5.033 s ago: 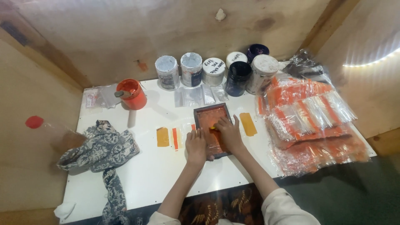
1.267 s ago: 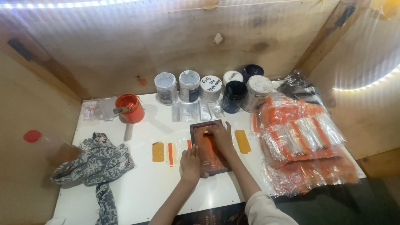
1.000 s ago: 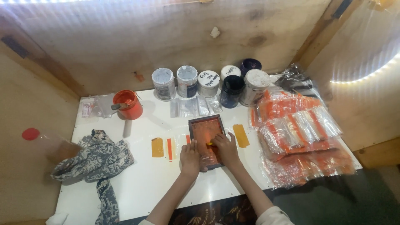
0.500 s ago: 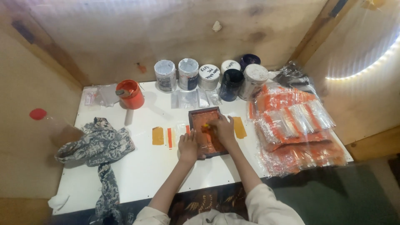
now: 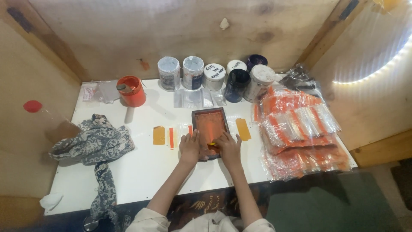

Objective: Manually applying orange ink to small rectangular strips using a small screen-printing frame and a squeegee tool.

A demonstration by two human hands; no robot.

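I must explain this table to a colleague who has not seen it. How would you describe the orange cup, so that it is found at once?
Start at the white table and look along its back edge, where a row of jars stands against the wooden wall. The orange cup stands alone to the left of that row. It is the only open, bright orange container; the jars are grey, white or dark.

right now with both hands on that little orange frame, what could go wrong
The left hand only rests on the edge of the small frame, so it may slip while the right hand presses, smearing the orange. The open orange pot stands unlidded and could be tipped by a reach. The stack of clear packets lies close to the frame and could pick up wet colour.
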